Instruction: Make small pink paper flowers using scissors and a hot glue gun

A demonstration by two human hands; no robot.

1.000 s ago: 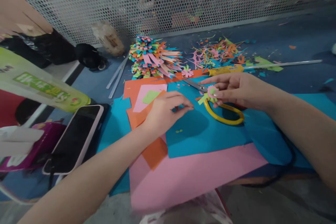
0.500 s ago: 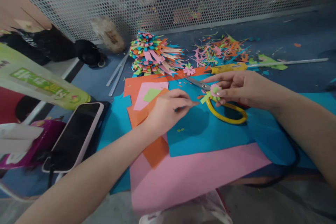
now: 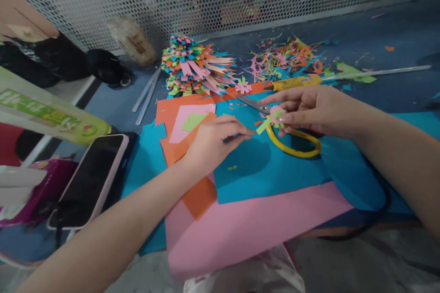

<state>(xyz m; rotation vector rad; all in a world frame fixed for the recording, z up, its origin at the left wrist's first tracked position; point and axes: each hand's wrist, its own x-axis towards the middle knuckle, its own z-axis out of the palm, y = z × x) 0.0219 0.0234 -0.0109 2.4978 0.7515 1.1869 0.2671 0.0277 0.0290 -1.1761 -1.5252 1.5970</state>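
My right hand (image 3: 309,107) pinches a small pink and green paper flower (image 3: 276,115) between thumb and fingers. A light green paper strip (image 3: 263,126) sticks out at the flower's lower left. Right behind that hand are yellow-handled scissors (image 3: 292,149), blades toward the upper left; whether they are gripped or lie on the blue paper (image 3: 261,178), I cannot tell. My left hand (image 3: 216,139) is over the paper sheets, thumb and forefinger pinched together close to the strip's end. Anything between those fingertips is too small to make out.
Behind my hands stand a fringed paper cone (image 3: 189,66), a loose pink paper flower (image 3: 243,85), a heap of paper scraps (image 3: 285,59) and a yellow glue gun (image 3: 297,82). Orange and pink sheets (image 3: 254,224) lie below. At left are a phone (image 3: 92,178) and a bottle (image 3: 58,114).
The whole view has shifted a little, so things appear slightly further left. Both hands keep nearly the same pose, with the flower still in the right one.
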